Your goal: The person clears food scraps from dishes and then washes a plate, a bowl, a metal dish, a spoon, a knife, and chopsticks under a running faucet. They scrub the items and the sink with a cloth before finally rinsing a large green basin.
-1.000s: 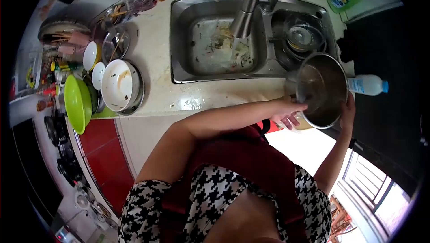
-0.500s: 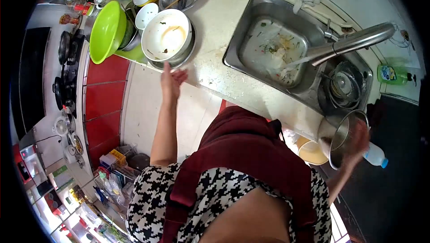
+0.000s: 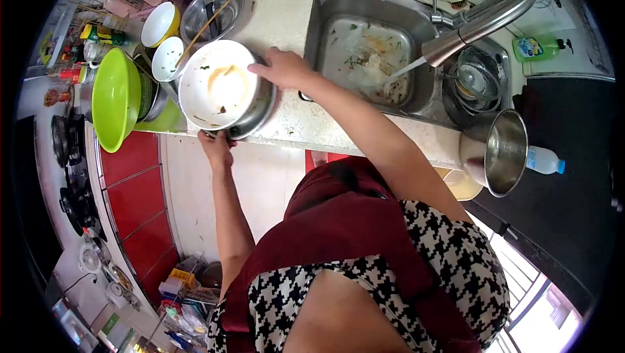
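A home kitchen: steel sink (image 3: 338,8) with faucet (image 3: 485,21), dirty bowls (image 3: 218,86) on the counter (image 3: 286,21), stove (image 3: 68,170).

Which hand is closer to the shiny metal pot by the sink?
Right. The right hand grips the dirty white bowl's far rim, well left of the metal pot; the left hand holds the stack's near edge, farther still.

White bowl (image 3: 218,86): round, wide, shallow; inside smeared with brownish sauce ring, few dark food bits. Sits upright nested in steel basin (image 3: 259,111), whose rim shows along near and right side. Stack rests at counter's near edge, left of sink, just right of green bowl. 2 hands grip it at opposite rims.
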Tool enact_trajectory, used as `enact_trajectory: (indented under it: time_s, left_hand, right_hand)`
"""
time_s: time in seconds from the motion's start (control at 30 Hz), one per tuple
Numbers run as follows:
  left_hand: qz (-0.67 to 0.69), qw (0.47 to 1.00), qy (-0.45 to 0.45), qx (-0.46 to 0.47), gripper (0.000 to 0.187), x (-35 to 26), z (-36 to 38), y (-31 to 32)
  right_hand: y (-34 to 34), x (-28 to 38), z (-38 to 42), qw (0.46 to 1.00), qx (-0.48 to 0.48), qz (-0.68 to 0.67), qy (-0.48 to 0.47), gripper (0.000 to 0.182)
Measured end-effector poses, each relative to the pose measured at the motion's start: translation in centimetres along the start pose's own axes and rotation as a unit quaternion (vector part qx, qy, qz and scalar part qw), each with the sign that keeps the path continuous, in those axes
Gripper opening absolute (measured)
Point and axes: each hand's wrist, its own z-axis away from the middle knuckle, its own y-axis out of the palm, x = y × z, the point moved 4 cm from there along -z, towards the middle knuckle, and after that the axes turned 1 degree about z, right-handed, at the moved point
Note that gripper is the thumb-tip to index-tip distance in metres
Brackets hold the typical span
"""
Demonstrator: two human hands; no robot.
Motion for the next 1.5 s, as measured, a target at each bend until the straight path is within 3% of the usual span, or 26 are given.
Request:
enact_trajectory:
  time_s: [0.03,0.1,0.17,0.23,0.33,0.43,0.53,0.67,0.77,0.83,0.97,1.07,1.17,1.23,1.27,1.3,1.37,1.43,1.5]
  left_hand:
    - [0.005,1.000,0.009,0.014,0.029,-0.1,0.8,0.8]
    - [-0.025,0.999,0.019,0.035,0.030,-0.5,1.7,2.2]
    - [-0.026,0.997,-0.003,0.079,0.034,-0.9,1.8,4.1]
    - [-0.028,0.993,0.023,0.115,0.034,-1.2,1.6,6.3]
    - [-0.043,0.986,0.027,0.157,0.030,-1.8,1.1,10.1]
    - [-0.082,0.982,0.049,0.165,0.032,-2.6,0.3,13.1]
    - [-0.125,0.978,0.060,0.154,0.035,-3.9,0.0,15.6]
    - [-0.143,0.976,0.076,0.143,0.036,-4.2,-0.7,17.2]
    - [-0.150,0.977,0.081,0.130,0.037,-3.6,-1.7,16.6]
    - [-0.090,0.986,0.051,0.131,0.036,-3.0,-2.6,15.6]
    - [-0.042,0.998,0.025,0.051,0.029,-2.0,-3.7,12.8]
    - [0.022,0.998,0.012,0.049,0.025,-1.7,-3.2,12.4]
    - [0.027,0.999,0.028,-0.028,0.035,1.2,0.2,11.1]
    - [0.043,0.977,-0.013,0.208,0.046,1.1,6.9,17.1]
    - [0.005,0.956,-0.138,0.260,0.057,1.3,10.3,21.2]
    - [0.047,0.911,-0.223,0.343,0.057,1.7,12.6,24.6]
    - [0.082,0.894,-0.241,0.367,0.049,0.4,13.7,30.8]
    - [0.095,0.920,-0.223,0.308,0.050,0.7,12.6,33.0]
    - [0.078,0.941,-0.193,0.266,0.050,0.6,11.5,33.2]
  right_hand:
    - [-0.6,-0.3,1.1,0.992,0.034,-0.100,0.072,0.074]
    - [-2.0,-0.9,2.4,0.989,0.052,-0.070,0.122,0.076]
    - [-2.0,-2.4,2.7,0.991,-0.062,0.093,0.075,0.069]
    - [-4.1,-2.8,4.6,0.982,-0.148,0.096,0.063,0.059]
    - [-6.2,-5.5,5.7,0.985,-0.102,0.067,0.120,0.050]
    - [-7.2,-8.2,6.8,0.947,-0.070,-0.199,0.240,0.037]
    - [-6.5,-12.5,6.7,0.915,-0.163,-0.301,0.212,0.036]
    - [-7.9,-13.4,9.4,0.895,-0.181,-0.326,0.245,0.030]
    - [-9.0,-16.6,11.5,0.880,-0.191,-0.376,0.218,0.029]
    - [-10.5,-18.5,13.3,0.890,-0.138,-0.379,0.215,0.026]
    - [-12.3,-22.6,15.8,0.890,-0.157,-0.352,0.246,0.024]
    - [-11.5,-25.7,15.7,0.881,-0.167,-0.372,0.238,0.021]
    - [-11.2,-25.8,15.7,0.865,-0.181,-0.387,0.262,0.019]
    - [-9.9,-26.1,15.4,0.843,-0.204,-0.432,0.247,0.018]
    - [-9.6,-25.6,15.4,0.838,-0.207,-0.441,0.247,0.017]
    - [-9.4,-24.9,15.3,0.835,-0.211,-0.447,0.244,0.017]
    - [-8.1,-24.5,14.7,0.817,-0.201,-0.503,0.197,0.019]
    - [-7.8,-24.2,14.1,0.804,-0.222,-0.525,0.166,0.022]
    - [-7.7,-25.0,13.2,0.832,-0.172,-0.497,0.179,0.021]
